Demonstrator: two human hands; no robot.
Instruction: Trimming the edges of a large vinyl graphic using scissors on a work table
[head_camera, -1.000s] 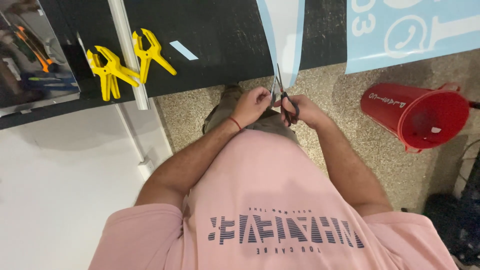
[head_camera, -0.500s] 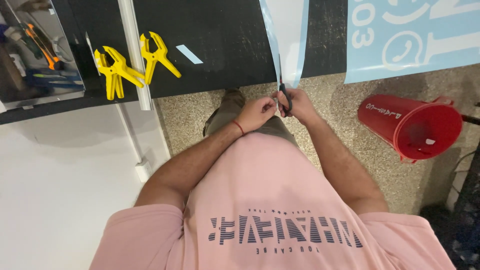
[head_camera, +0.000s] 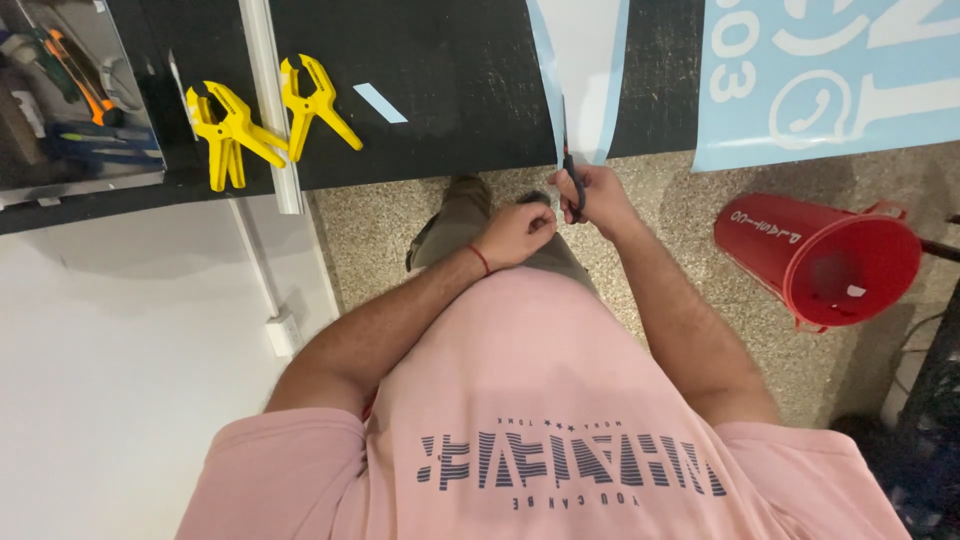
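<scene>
Mostly hidden scissors (head_camera: 572, 185) in right hand (head_camera: 598, 200) grip, cutting blue strip (head_camera: 545, 70); left hand (head_camera: 515, 233) clenched, contents unclear.

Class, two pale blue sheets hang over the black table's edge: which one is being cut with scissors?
The narrow strip, at the right hand; the wide printed sheet hangs untouched.

The handles of the scissors (head_camera: 572, 180) are hidden inside the right hand (head_camera: 598, 200). The blue sheet (head_camera: 820, 80) is cut by the top edge. The tools in the tray (head_camera: 70, 170) are too blurred to name.
</scene>
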